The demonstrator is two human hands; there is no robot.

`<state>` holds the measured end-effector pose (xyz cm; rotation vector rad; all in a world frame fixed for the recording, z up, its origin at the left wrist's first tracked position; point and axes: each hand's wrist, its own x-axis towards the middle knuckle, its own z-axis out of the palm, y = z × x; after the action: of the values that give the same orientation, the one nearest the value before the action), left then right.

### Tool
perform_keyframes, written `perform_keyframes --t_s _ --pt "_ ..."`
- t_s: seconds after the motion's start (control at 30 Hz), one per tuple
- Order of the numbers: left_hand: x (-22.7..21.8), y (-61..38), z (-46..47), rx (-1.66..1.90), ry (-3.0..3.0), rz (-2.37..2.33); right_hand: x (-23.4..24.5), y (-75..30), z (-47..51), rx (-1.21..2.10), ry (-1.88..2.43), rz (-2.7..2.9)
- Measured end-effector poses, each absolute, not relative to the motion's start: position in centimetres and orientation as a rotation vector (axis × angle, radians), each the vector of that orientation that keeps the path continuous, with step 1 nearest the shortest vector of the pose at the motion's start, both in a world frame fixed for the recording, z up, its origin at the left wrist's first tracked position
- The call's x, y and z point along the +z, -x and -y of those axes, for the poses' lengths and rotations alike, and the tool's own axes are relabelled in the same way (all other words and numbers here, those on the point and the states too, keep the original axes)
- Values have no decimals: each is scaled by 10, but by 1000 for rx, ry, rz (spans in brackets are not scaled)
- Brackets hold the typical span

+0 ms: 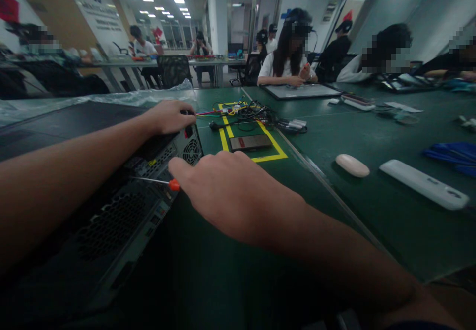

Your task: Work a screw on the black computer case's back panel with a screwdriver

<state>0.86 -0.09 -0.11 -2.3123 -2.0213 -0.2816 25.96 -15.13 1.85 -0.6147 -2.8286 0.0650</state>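
A black desktop computer case (52, 117) lies at the left with its grey rear panel turned towards my right side. My left hand (173, 116) is closed over the far upper corner of the case, beside the power supply's fan grille (191, 151). In my right hand (238, 196) is a screwdriver (174, 185) with an orange handle, most of it hidden by the fist. Its thin metal shaft points left, and the tip reaches the slot area of the rear panel. Whether the tip sits in a screw cannot be made out.
Yellow tape (273, 159) marks the green table around a dark flat box (251, 142). Behind it lies a bundle of cables (260, 114). To the right are a pale mouse (352, 165) and a white long device (424, 184). Several people sit at tables beyond.
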Motion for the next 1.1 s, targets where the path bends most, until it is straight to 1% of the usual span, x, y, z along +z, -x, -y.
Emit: perform_keyframes --t_s 0.3,1.1 --pt "0 -8 1 -252 2333 2012 20 -258 155 25 650 2826" --pt "-1 -8 1 -245 2302 2023 28 -259 159 65 611 2880"
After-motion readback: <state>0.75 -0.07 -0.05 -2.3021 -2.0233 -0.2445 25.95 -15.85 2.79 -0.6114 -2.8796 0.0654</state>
